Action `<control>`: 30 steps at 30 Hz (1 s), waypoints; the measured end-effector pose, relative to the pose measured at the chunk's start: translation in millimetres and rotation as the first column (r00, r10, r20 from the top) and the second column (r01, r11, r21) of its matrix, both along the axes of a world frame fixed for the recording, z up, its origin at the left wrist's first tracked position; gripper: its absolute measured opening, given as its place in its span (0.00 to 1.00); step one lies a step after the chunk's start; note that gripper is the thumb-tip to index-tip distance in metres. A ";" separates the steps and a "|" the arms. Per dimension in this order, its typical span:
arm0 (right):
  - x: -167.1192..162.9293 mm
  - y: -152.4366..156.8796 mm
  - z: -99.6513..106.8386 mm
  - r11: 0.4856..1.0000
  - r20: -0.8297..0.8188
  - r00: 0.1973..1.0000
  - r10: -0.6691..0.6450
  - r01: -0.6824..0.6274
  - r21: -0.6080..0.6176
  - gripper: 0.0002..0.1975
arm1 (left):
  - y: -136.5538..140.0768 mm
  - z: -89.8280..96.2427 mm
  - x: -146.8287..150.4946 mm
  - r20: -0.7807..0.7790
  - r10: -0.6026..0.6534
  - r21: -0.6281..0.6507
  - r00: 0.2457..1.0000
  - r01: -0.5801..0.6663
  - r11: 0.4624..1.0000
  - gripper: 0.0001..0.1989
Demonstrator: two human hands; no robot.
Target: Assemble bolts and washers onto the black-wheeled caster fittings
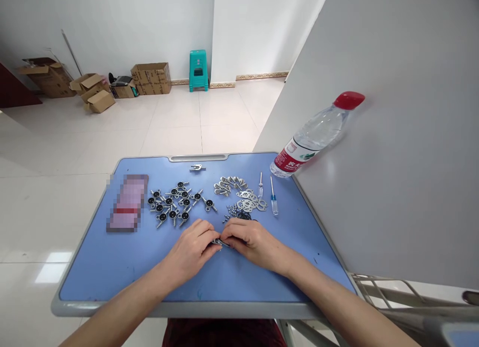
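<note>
One metal part point(220, 243) sits pinched between left hand point(196, 246) and right hand point(259, 242), low over the table point(239, 282). Black-capped pieces point(186, 202) beyond look finished to me; loose plates point(241, 206) and balls point(229, 213) seem unused yet.

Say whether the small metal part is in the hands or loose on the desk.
In the hands: fingertips of the left hand and the right hand grip the small metal part between them.
</note>
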State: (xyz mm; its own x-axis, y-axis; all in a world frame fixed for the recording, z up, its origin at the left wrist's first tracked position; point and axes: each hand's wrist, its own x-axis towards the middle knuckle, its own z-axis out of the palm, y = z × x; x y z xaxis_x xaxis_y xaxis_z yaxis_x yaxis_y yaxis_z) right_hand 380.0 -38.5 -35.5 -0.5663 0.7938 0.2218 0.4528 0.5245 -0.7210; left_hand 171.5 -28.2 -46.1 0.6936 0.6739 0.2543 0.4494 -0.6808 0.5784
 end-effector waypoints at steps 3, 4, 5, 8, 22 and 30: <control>1.3 0.0 -1.6 0.993 0.052 0.998 0.034 -0.040 0.114 0.12 | -0.6 0.1 -0.1 0.001 0.002 0.000 1.000 -0.002 1.000 0.02; 1.5 0.0 -1.6 0.991 0.061 0.998 0.031 -0.039 0.129 0.12 | -0.9 0.1 0.0 0.003 0.005 -0.002 1.000 -0.005 1.000 0.02; 1.5 -0.2 -1.4 0.991 0.064 0.998 0.024 -0.032 0.132 0.11 | -1.3 0.2 0.4 0.008 0.010 -0.004 1.000 -0.010 1.000 0.03; 1.1 -0.7 -1.5 0.994 0.043 0.999 0.003 -0.008 0.108 0.10 | -2.7 0.8 2.8 0.030 0.034 0.002 0.999 -0.034 0.999 0.03; 2.8 1.0 19.4 0.942 0.142 0.981 -0.133 0.170 -0.288 0.07 | -2.4 5.6 10.8 0.044 0.061 -0.050 0.997 -0.059 0.997 0.06; -1.6 -0.4 18.6 0.931 0.102 0.980 -0.168 0.192 -0.310 0.05 | -3.4 5.3 11.3 0.033 0.060 -0.057 0.998 -0.058 0.997 0.06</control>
State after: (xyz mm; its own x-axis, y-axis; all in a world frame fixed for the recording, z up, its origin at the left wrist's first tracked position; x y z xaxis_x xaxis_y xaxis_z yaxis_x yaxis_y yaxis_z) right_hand 378.3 -38.9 -17.0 -0.4123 0.9061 -0.0945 0.5757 0.1788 -0.7979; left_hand 182.8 -31.6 -40.8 0.6432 0.7277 0.2382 0.4668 -0.6193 0.6313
